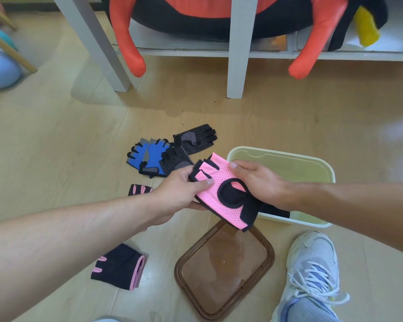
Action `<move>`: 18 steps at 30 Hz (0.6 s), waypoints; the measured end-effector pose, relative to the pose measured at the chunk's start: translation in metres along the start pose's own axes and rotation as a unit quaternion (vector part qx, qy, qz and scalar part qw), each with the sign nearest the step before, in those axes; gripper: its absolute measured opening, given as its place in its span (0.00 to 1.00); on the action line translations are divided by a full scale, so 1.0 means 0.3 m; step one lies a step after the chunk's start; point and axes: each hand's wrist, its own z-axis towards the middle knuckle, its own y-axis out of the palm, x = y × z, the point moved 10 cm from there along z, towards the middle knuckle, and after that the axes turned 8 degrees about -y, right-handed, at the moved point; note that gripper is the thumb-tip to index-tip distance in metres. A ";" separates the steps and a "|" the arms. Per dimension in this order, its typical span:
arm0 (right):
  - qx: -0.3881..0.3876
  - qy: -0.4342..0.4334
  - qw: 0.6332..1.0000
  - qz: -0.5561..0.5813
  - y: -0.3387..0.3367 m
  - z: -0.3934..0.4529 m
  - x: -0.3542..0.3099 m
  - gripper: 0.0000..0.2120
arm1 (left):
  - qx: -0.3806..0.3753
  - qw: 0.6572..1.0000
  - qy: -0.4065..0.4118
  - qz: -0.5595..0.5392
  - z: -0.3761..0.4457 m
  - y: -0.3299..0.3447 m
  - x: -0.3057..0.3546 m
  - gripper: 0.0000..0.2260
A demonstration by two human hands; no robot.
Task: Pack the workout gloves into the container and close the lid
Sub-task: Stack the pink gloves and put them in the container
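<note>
A pink mesh workout glove with black trim is held between both hands, just left of the pale green container. My left hand grips its finger end and my right hand grips its far edge. A black glove lies inside the container, mostly hidden under my right wrist. The brown see-through lid lies flat on the floor in front of the container. On the floor are blue gloves, black-grey gloves, a black-pink glove, and another pink-black glove partly hidden by my left hand.
My white sneaker stands right of the lid. White table legs and a shelf with a red-black bag stand beyond the gloves. A wooden-legged item is at far left.
</note>
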 end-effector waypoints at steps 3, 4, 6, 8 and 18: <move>0.018 0.020 1.000 0.016 0.000 -0.002 0.027 0.17 | -0.011 0.999 -0.035 -0.010 -0.003 0.013 -0.015 0.10; 0.021 0.020 0.999 0.012 -0.001 -0.002 0.034 0.18 | -0.025 0.999 -0.045 -0.015 -0.005 0.024 -0.018 0.11; 0.026 0.022 0.999 0.002 -0.005 -0.002 0.046 0.19 | -0.046 0.998 -0.048 0.002 -0.012 0.043 -0.017 0.13; 0.021 0.026 0.999 -0.022 -0.007 -0.005 0.053 0.18 | -0.036 0.999 -0.029 0.021 -0.018 0.047 -0.014 0.10; -0.045 0.104 0.966 -0.231 -0.221 0.034 0.051 0.15 | 0.041 0.987 -0.031 0.153 0.022 0.066 -0.032 0.18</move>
